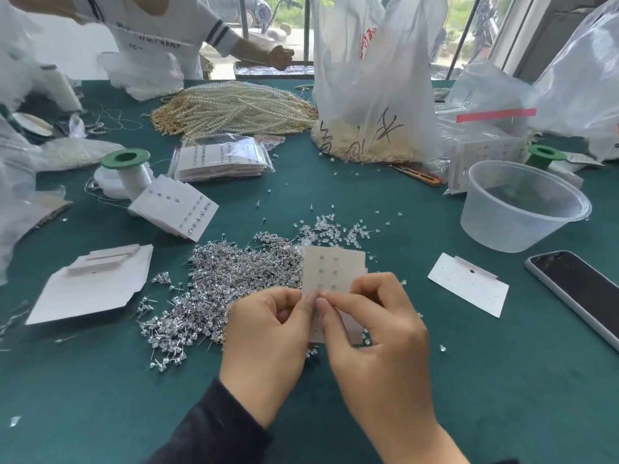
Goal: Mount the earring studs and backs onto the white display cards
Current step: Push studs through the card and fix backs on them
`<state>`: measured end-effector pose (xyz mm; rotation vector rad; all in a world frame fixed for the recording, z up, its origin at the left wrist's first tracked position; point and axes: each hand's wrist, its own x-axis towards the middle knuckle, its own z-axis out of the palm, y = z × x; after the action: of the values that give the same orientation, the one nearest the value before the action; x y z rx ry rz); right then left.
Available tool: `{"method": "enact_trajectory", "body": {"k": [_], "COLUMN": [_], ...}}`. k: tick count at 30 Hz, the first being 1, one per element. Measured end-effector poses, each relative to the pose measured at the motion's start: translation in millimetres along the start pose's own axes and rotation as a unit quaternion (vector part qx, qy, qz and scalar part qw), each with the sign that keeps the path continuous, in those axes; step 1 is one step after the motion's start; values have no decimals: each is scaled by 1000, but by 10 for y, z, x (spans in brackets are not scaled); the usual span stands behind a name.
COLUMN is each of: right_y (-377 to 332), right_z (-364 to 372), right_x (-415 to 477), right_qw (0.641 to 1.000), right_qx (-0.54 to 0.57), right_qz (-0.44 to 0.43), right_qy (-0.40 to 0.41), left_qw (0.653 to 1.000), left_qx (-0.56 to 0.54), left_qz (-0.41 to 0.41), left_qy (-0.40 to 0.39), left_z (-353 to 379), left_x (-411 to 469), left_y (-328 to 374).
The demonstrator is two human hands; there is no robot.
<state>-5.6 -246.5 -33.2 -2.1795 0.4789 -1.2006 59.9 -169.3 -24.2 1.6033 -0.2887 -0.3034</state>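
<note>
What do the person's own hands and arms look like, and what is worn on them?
The left hand and the right hand are bare: no gloves, rings or watch show. A dark long sleeve covers the left arm and ends at the wrist. The right forearm is uncovered as far as the picture shows. The nails look short and unpainted.

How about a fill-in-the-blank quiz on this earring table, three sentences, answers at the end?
1. The left hand and right hand together pinch a white display ____.
2. The clear plastic tub stands to the ____ of the stud pile.
3. The phone lies with its screen facing ____.
Answers: card; right; up.
</note>
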Motion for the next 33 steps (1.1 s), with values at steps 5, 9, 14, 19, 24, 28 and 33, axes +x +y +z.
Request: {"method": "enact_trajectory", "body": {"k": [5, 9, 14, 19, 24, 28, 33], "right_y": [17, 30, 32, 35, 41, 38, 40], "right_z": [20, 11, -6, 9, 8, -1, 0], "right_x": [-1, -16, -17, -15, -24, -21, -26], "right_qw": [1000, 999, 997, 995, 994, 992, 991], "right_qx": [14, 33, 63, 72, 83, 109, 105], "right_qz": [10, 27, 49, 57, 57, 65, 65], "right_qy": [2, -7, -19, -29, -30, -27, -49], "left_qw": [1000, 1000, 1000, 1000, 999, 999, 999], "left_qx": [-2, -5, -6, -13, -35, -35, -33], "left_qz": [3, 1, -1, 6, -9, -2, -22], "left_qy": [-13, -17, -23, -27, -36, -35, -26], "left_z": [1, 10, 1, -6, -5, -8, -12], "left_x": [-21, -34, -31, -27, -43, -36, -28], "left_y": [24, 26, -2, -9, 6, 19, 2]}}
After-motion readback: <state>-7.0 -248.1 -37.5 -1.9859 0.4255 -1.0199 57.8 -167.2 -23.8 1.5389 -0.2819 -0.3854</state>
